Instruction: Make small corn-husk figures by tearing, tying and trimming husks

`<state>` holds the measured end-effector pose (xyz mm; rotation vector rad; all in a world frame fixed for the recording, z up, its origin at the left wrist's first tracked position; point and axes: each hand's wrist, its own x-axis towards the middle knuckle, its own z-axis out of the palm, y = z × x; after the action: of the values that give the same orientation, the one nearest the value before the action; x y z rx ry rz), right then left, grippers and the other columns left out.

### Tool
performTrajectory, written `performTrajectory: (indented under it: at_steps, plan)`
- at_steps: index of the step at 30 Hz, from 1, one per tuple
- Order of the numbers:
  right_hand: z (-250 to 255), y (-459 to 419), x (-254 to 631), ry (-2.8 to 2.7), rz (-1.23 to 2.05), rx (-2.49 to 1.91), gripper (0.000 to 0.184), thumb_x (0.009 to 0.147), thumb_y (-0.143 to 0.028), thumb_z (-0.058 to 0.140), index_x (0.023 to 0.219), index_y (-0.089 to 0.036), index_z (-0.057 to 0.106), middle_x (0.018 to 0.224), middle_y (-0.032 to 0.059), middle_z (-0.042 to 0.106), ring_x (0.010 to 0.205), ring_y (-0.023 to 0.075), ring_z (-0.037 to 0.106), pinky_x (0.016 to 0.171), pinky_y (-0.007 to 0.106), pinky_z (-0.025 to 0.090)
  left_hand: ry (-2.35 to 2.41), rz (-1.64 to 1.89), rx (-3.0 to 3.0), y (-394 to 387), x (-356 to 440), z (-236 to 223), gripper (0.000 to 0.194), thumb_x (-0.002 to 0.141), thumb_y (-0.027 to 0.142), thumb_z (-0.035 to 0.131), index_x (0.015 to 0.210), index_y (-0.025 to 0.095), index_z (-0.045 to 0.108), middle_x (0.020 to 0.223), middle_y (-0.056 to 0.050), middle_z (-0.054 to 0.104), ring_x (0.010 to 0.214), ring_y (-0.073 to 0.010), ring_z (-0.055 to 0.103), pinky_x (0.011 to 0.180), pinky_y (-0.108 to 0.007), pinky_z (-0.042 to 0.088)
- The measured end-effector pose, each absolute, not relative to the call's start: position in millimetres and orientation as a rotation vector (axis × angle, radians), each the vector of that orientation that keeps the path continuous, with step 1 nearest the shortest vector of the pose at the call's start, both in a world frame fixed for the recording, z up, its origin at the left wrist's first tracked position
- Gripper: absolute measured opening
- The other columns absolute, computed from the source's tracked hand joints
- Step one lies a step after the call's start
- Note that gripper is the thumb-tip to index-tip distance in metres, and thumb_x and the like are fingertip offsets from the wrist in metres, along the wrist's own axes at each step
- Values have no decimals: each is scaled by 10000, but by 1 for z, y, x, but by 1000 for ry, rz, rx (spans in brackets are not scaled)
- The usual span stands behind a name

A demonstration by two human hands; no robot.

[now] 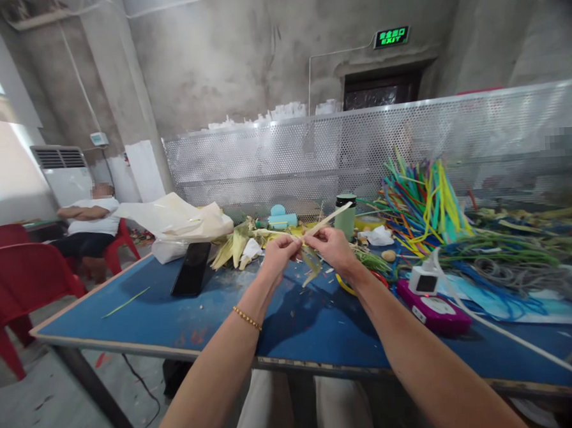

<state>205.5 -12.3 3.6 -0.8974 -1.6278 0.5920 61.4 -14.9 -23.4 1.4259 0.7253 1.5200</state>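
Note:
My left hand [281,252] and my right hand [333,245] meet above the blue table, fingertips pinched close together. Between them they hold a pale, dried corn husk strip [333,216], whose long end sticks up past my right hand. A greenish husk piece [312,267] hangs below the fingers. Both sets of fingers are closed; the exact grip at the fingertips is too small to make out. Loose corn husks [239,243] lie just beyond my left hand, and a green lidded jar [346,218] stands behind my right hand.
On the blue table [153,333] lie a black phone [191,270], a plastic bag [178,221], a purple box [434,305] with a white charger [424,279], and a bundle of coloured strips [426,200]. Perforated metal panels [264,157] stand behind. A person [92,218] sits at left.

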Motion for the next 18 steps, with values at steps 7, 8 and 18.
performTrajectory:
  at_steps: [7, 8, 18]
  plan:
    - [3, -9, 206, -1539, 605, -950, 230, 685, -371, 648, 643, -146, 629, 632, 68, 678, 585, 160, 600, 567, 264, 473, 703, 1560, 1464, -14, 59, -23, 285, 665, 343, 733, 556, 131, 577, 501, 9, 555, 496, -79, 464, 544, -223, 361]
    - [2, -7, 206, -1507, 636, -951, 232, 672, -372, 657, 632, -146, 625, 618, 62, 669, 570, 153, 589, 558, 263, 468, 686, 1580, 1465, -14, 59, -23, 277, 670, 333, 731, 552, 131, 582, 500, 9, 557, 498, -79, 466, 550, -224, 364]
    - [-2, -6, 203, -1408, 825, -929, 332, 614, -447, 713, 562, -156, 561, 484, -15, 535, 434, 89, 442, 429, 233, 351, 566, 1558, 1356, -15, 65, -23, 245, 641, 316, 763, 627, 111, 630, 555, -4, 588, 525, -85, 507, 578, -233, 395]
